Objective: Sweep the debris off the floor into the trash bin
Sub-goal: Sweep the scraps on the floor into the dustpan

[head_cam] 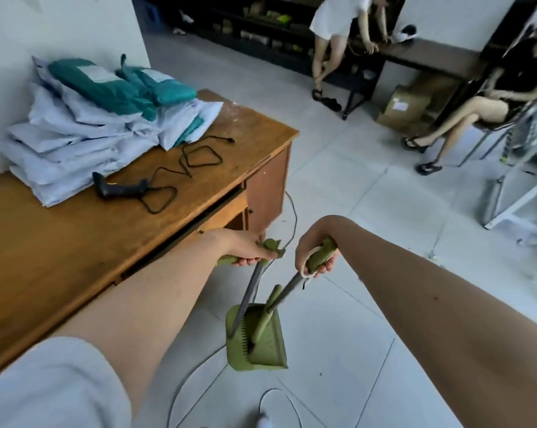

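Green dustpan (258,341) hangs upright above pale floor tiles, on a grey pole. Green broom (262,324) nests inside it, handle tilted right.

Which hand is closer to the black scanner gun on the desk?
Left. The left hand grips a green handle right beside the desk's front corner, below the scanner gun. The right hand holds the other handle farther out over the floor.

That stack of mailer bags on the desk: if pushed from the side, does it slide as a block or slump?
Likely slumps: the mailer bags look soft and crumpled, piled unevenly on the desk. Their smooth plastic probably lets layers slip over each other. The teal ones on top sit tilted, so they may slide off first.
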